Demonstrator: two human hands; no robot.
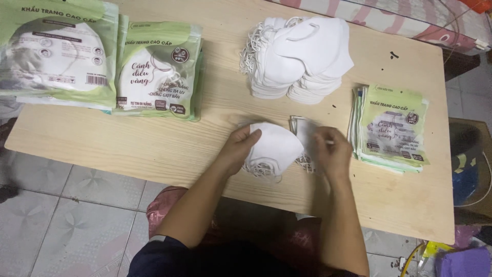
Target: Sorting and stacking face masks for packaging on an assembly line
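Note:
My left hand (240,146) presses on a small stack of folded white face masks (274,146) lying on the wooden table (154,149) near its front edge. My right hand (332,150) is closed on a flat clear packet with a mask in it (302,131), just right of that stack. A tall heap of loose white masks (297,56) with elastic loops sits further back at the centre.
A pile of empty green-and-white printed pouches (392,128) lies to the right. Two stacks of filled green pouches (156,69) (56,51) rest at the back left. Tiled floor (72,215) lies below the table; a patterned mattress edge (410,20) runs behind it.

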